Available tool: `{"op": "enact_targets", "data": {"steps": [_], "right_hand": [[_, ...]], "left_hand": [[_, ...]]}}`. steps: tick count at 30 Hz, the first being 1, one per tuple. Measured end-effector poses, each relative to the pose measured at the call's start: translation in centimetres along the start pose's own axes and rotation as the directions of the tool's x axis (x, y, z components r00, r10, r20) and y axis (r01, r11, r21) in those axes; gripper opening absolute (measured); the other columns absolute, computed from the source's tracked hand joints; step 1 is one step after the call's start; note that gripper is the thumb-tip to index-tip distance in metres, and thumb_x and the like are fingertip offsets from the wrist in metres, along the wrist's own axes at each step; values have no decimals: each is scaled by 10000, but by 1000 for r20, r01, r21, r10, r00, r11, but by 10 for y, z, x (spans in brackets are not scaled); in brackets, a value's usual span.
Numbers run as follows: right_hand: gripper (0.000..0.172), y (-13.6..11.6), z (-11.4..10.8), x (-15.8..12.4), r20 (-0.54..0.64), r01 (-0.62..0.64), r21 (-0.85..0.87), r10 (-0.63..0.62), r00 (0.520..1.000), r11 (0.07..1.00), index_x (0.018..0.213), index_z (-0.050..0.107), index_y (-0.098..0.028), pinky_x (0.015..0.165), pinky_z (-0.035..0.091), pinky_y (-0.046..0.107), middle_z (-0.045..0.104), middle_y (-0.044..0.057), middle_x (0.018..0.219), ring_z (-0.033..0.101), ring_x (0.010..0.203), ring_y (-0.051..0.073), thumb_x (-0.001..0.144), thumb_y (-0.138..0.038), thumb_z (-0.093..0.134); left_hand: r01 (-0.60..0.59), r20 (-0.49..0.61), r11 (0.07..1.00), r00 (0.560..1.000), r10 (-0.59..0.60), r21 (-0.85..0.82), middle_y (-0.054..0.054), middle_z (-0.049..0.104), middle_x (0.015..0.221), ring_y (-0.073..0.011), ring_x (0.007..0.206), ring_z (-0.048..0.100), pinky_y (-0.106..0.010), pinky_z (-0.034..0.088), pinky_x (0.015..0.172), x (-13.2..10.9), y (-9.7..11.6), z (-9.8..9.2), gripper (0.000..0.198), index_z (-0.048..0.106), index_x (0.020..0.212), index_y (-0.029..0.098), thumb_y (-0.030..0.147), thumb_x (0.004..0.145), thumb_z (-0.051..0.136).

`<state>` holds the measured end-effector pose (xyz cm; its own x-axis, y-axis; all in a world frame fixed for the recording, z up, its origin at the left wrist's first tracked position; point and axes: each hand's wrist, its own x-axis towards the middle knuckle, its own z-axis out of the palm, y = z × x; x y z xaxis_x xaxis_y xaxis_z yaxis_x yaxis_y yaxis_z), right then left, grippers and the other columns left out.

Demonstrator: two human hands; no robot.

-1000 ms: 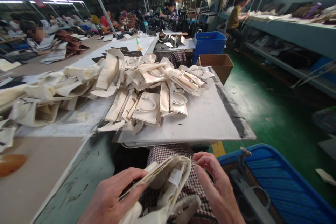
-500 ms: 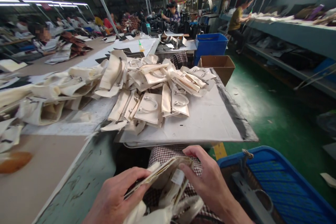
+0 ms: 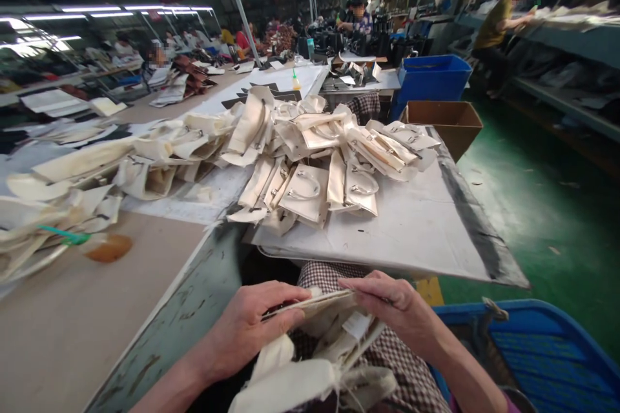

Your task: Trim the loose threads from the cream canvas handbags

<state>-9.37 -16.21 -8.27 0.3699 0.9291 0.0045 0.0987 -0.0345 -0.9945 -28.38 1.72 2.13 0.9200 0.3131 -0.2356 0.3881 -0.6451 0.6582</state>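
Observation:
A cream handbag (image 3: pixel 320 329) rests over my lap, its mouth gaping toward me and a white label (image 3: pixel 357 324) visible inside. My left hand (image 3: pixel 261 316) pinches the rim on the left, thumb inside and fingers on the outer side. At the rim's right end, my right hand (image 3: pixel 382 297) is closed on the edge with thumb and fingers. A clear-wrapped handle and loose threads hang at the near side of the bag. Checked cloth (image 3: pixel 397 361) covers my lap beneath it.
Cream handbags (image 3: pixel 305 190) are heaped on the white-topped table (image 3: pixel 411 239) ahead. On the left bench lies a glue bottle (image 3: pixel 109 248) with a green nozzle. A blue basket (image 3: pixel 542 348) stands at my right, with a cardboard box (image 3: pixel 440 117) and blue bin (image 3: pixel 431 80) farther off. Several people work beyond.
My view has turned left, bringing the glue bottle fully into sight. My right hand has closed its fingers onto the bag's rim, and the rim is drawn straighter between both hands.

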Motion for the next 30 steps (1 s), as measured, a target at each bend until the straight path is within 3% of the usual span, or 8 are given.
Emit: {"op": "enact_targets", "data": {"steps": [3,10,14,19,22,25,30], "right_hand": [[286,4,-2,-2,59,19,-20,-18,998,1000,1108,709,-379,690,426,276,556,3,824,538,777,133,923,-493,524],[253,6,-12,2,187,11,70,-24,982,997,1057,739,-306,689,444,275,607,29,874,577,823,152,917,-424,564],[221,-6,-8,5,178,-55,65,42,983,996,1019,736,-299,718,423,277,596,9,890,560,837,149,910,-391,567],[210,-28,5,-1,88,-115,-21,116,989,993,985,681,-262,775,415,297,610,-3,913,555,845,155,911,-369,515],[226,-30,15,-4,37,-104,-43,106,994,994,951,670,-235,777,435,309,639,9,924,582,858,181,848,-423,598],[204,-27,24,-4,-45,-118,-177,112,993,977,899,697,-252,759,438,316,668,3,890,599,838,195,759,-399,713],[85,-22,30,-2,3,-21,-341,23,1000,940,878,736,-353,749,456,293,722,-44,894,629,847,181,813,-382,691]], "left_hand": [[19,41,1000,999,-19,-18,47,716,1033,-92,917,634,-158,457,823,0,0,-2,250,708,1123,299,315,927,553],[38,216,993,976,-13,-111,18,686,887,-97,795,589,-167,419,721,19,-6,-17,242,746,1089,278,325,902,599],[77,273,979,962,-22,-190,1,708,969,-115,847,603,-165,433,744,29,-5,-26,248,753,1066,218,317,878,625],[41,234,999,972,-32,-33,38,713,892,-98,796,592,-151,403,695,26,6,-27,204,752,993,208,317,854,650],[37,178,999,983,-39,15,65,702,843,-84,764,583,-149,375,660,20,14,-21,162,752,929,222,316,804,712],[77,97,991,991,-87,106,87,655,720,-69,674,545,-166,332,600,14,23,-12,122,729,828,222,333,780,738],[13,59,926,998,-38,379,71,629,687,-94,644,531,-221,285,589,11,27,2,243,652,712,193,410,748,757]]}}
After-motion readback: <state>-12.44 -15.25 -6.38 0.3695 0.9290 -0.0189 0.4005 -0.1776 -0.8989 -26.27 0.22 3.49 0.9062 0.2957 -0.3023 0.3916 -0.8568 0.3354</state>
